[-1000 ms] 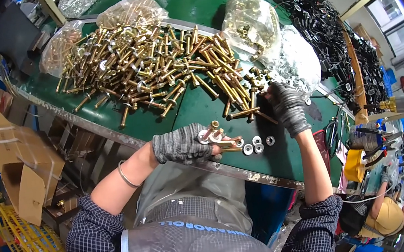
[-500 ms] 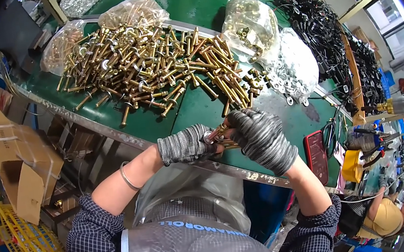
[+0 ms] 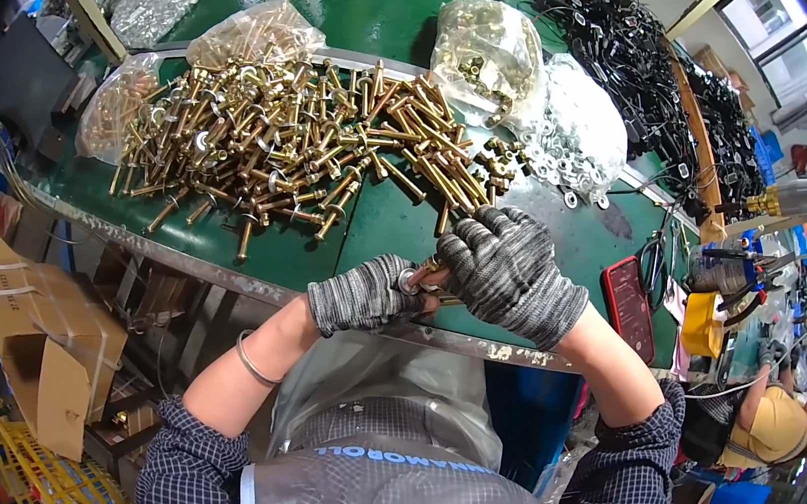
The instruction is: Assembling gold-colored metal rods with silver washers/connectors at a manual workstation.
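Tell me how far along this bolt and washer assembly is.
Done: nothing finished can be told apart. In hand: the left hand and right hand meet over a brass bolt at the table edge. Left: a big pile of brass bolts, loose washers, full bags.

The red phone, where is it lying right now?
In the head view the red phone lies flat on the green table near its front edge, on the person's right, just right of the gloved right hand and below the heap of silver washers.
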### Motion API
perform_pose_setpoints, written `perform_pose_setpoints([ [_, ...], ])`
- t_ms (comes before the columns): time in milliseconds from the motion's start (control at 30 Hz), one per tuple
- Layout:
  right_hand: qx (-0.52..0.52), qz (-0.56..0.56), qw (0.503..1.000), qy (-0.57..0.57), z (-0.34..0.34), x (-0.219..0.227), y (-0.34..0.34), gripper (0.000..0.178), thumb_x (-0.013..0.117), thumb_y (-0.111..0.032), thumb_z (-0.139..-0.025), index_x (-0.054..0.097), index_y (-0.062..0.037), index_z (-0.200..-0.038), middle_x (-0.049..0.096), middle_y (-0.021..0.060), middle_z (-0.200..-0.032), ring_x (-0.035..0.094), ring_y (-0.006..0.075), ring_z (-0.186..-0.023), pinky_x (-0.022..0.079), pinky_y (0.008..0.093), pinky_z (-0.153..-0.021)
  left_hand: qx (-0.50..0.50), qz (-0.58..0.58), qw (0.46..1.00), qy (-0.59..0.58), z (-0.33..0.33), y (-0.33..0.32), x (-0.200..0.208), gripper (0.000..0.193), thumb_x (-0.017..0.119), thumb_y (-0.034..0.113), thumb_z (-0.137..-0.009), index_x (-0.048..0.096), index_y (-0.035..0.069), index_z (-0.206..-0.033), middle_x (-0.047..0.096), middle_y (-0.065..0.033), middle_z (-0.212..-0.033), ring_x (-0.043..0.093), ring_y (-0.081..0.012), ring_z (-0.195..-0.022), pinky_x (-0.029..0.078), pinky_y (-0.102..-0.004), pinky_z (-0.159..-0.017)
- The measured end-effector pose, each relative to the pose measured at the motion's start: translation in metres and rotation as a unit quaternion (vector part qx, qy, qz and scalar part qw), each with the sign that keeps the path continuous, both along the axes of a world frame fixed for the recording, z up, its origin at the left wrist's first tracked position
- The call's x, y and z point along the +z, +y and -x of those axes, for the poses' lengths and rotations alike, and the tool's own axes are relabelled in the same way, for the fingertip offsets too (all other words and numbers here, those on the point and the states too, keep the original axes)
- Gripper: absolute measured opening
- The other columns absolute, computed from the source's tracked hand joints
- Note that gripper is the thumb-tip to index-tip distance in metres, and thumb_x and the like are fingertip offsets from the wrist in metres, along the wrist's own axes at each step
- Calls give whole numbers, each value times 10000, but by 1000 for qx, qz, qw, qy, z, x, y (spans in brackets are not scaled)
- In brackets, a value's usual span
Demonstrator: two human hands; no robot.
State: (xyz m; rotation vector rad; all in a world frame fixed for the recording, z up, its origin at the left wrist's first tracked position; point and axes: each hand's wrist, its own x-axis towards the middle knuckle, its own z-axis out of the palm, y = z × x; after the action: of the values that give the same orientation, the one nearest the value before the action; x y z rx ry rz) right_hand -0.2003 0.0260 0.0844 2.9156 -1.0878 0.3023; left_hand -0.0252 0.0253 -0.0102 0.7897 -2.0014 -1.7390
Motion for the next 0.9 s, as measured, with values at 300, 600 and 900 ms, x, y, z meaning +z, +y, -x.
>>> perform_pose_setpoints([
  [300, 22, -55, 997, -59, 3, 5, -6, 256, 599, -214, -628, 546, -43, -810, 553, 107, -804, 527, 282, -753, 435, 376, -646, -16, 26, 999, -15, -4, -2, 12, 136, 564, 144, -767, 548, 28, -836, 527, -95, -654, 479, -221, -553, 385, -320, -489],
  [600, 51, -16, 999, 3, 4, 8, -11, 251, 596, -209, -646, 535, -47, -827, 540, 106, -747, 536, 277, -732, 438, 374, -610, -64, 255, 964, -44, -3, -5, 16, 127, 593, 85, -709, 562, 58, -829, 562, -112, -769, 531, -265, -605, 408, -348, -508],
  [900, 45, -92, 994, 35, 4, 7, -11, 235, 590, -226, -665, 537, -48, -808, 537, 109, -723, 537, 281, -712, 438, 369, -615, -28, 109, 991, -74, 0, -3, 23, 97, 553, 107, -747, 553, 53, -826, 559, -130, -735, 537, -277, -625, 412, -343, -537],
])
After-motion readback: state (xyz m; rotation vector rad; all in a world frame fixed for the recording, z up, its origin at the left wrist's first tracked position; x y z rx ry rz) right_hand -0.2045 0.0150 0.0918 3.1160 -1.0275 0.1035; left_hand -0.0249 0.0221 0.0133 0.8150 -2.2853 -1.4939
